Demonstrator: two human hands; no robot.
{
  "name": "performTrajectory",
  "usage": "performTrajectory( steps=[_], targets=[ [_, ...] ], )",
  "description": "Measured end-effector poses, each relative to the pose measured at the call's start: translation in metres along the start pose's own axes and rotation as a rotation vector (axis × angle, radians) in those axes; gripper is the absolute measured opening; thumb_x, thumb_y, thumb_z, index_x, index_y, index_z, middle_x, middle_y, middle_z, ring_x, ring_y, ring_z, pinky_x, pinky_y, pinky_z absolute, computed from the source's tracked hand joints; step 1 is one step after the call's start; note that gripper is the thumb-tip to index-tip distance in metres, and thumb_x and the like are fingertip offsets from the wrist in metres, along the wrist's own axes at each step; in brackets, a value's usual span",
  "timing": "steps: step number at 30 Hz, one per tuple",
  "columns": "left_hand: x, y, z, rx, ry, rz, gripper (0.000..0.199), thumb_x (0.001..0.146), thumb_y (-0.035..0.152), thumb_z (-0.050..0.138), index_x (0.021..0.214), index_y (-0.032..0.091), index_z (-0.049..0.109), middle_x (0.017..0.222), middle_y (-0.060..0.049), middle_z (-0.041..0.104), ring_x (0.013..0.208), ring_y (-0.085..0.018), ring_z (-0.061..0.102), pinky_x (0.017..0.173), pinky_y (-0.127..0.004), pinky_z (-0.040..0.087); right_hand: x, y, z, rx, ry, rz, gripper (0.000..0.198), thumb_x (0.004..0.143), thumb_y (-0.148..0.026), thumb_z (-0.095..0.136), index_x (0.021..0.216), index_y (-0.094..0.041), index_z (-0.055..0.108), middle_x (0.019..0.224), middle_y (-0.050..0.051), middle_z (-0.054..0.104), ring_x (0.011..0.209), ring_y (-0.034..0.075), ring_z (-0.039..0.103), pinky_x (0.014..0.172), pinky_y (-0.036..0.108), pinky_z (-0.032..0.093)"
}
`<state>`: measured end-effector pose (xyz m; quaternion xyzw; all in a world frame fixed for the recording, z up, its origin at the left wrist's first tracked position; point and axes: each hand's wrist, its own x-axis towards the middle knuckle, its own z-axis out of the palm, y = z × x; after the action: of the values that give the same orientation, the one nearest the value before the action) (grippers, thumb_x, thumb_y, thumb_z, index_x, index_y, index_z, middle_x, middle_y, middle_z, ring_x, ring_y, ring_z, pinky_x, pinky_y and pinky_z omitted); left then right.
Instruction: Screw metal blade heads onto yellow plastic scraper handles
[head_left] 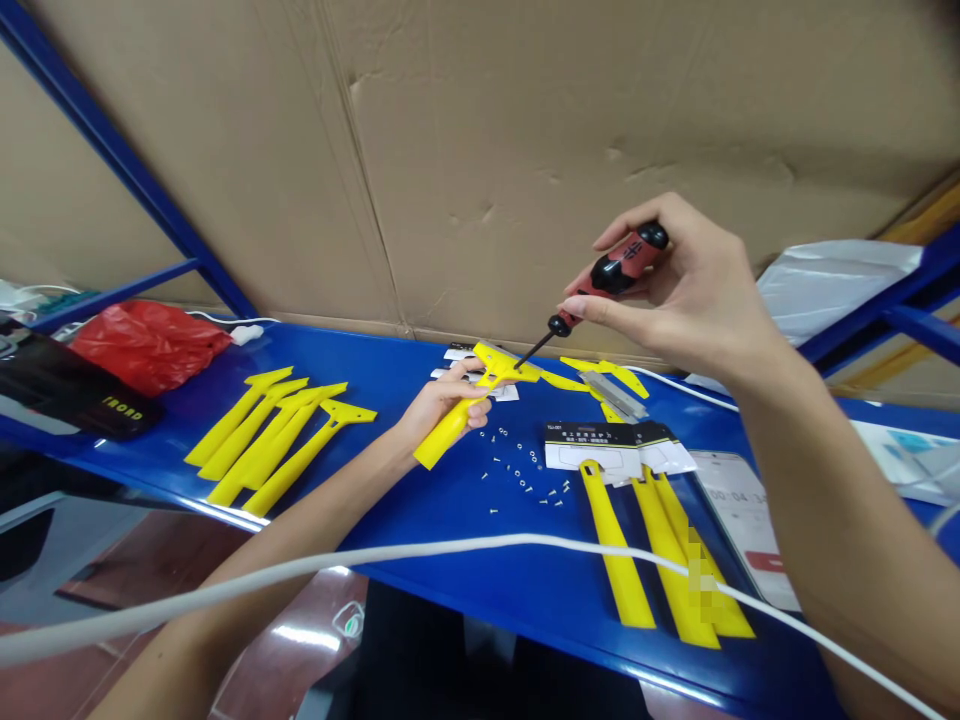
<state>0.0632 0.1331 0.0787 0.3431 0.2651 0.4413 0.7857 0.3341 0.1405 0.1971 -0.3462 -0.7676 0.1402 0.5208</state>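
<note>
My left hand (442,405) is closed around a yellow scraper (454,425), its wide head tilted up and to the right. My right hand (690,290) grips a red and black screwdriver (619,272), whose shaft slants down so that the tip meets the scraper's head near a hole. Whether a screw sits under the tip is too small to tell. Loose small screws and nuts (525,480) lie scattered on the blue table below the scraper. Thin metal blades (615,395) and yellow plastic head pieces (630,378) lie behind, to the right.
Several yellow scraper handles (300,460) lie in a row on the left. Carded scrapers (619,550) lie at right beside a phone (731,510) showing a timer. A red plastic bag (150,345) and black bag (82,390) are far left. A white cable (450,548) crosses in front.
</note>
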Motion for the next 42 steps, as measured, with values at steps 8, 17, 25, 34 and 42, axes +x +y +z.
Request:
performTrajectory(
  steps=[8,17,25,34,42],
  targets=[
    [-0.001,0.003,0.0,-0.114,0.004,-0.021,0.065,0.078,0.0,0.074,0.139,0.018,0.061,0.128,-0.021,0.077,0.057,-0.005,0.056,0.053,-0.02,0.043,0.0,0.001,-0.005,-0.044,0.016,0.0,0.049,0.076,-0.037,0.103,0.109,-0.032,0.068,0.093,0.004,0.07,0.093,0.033,0.081,0.071,0.05,0.072],
    [0.0,0.002,-0.001,-0.106,0.019,-0.013,0.063,0.078,-0.001,0.074,0.137,0.018,0.062,0.129,-0.021,0.077,0.056,-0.006,0.056,0.052,-0.019,0.044,-0.001,0.003,-0.005,-0.081,0.012,0.014,0.047,0.078,-0.041,0.102,0.111,-0.034,0.068,0.089,0.004,0.07,0.091,0.033,0.081,0.072,0.05,0.071],
    [0.001,0.001,-0.002,-0.043,0.011,-0.012,0.054,0.076,0.0,0.076,0.124,0.021,0.061,0.123,-0.016,0.078,0.055,-0.005,0.056,0.054,-0.021,0.044,0.0,0.004,-0.005,-0.09,0.038,0.007,0.045,0.076,-0.041,0.102,0.107,-0.033,0.069,0.089,0.003,0.06,0.088,0.032,0.079,0.069,0.049,0.07],
    [0.001,0.001,-0.002,-0.038,-0.008,-0.045,0.053,0.074,0.001,0.079,0.12,0.021,0.059,0.112,-0.012,0.077,0.053,-0.006,0.055,0.053,-0.022,0.043,0.001,0.008,-0.006,-0.147,0.074,0.011,0.052,0.074,-0.058,0.102,0.107,-0.034,0.07,0.095,0.003,0.063,0.085,0.03,0.078,0.071,0.048,0.069],
    [-0.002,0.002,0.006,-0.107,0.042,0.012,0.065,0.082,0.0,0.074,0.143,0.019,0.061,0.131,-0.017,0.075,0.064,-0.006,0.062,0.06,-0.019,0.05,0.0,0.012,-0.007,-0.103,0.037,0.025,0.051,0.077,-0.064,0.099,0.111,-0.036,0.073,0.1,0.004,0.066,0.092,0.031,0.081,0.077,0.046,0.072]
  ],
)
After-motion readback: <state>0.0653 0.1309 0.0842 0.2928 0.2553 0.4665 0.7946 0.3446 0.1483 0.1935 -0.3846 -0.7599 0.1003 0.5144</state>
